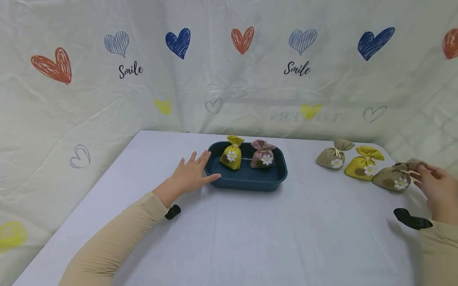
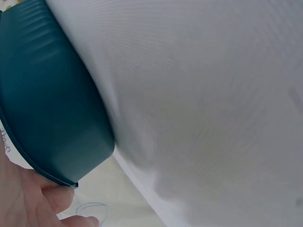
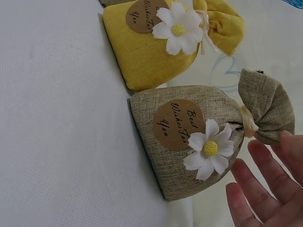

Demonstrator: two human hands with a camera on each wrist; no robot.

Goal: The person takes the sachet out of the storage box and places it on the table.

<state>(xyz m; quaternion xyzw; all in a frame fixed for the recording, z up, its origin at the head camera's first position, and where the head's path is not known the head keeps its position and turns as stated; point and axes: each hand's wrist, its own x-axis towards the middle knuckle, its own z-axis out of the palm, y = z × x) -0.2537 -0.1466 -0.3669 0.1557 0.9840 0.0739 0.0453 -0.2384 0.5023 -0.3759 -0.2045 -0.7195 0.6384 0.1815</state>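
Observation:
In the head view, my left hand [image 1: 190, 174] rests against the left end of a dark teal tray [image 1: 247, 184], its fingers spread and straight along the rim. The left wrist view shows the fingers touching the tray's edge. Inside the tray sit a yellow drawstring pouch [image 1: 230, 155] and a dusky pink one [image 1: 262, 155], each with a white flower. At the far right, my right hand [image 1: 439, 190] is at the gathered top of a grey-brown linen pouch [image 3: 184, 111]. Its loosely extended fingers touch the tied neck, and the pouch's base stays on the table.
Beside the linen pouch stand another yellow pouch [image 1: 358, 165] and a beige pouch [image 1: 330, 156]. The white table [image 1: 257, 234] meets a pale curtain [image 1: 214, 79] printed with hearts at the back. A black wrist device [image 1: 411, 219] shows below the right hand.

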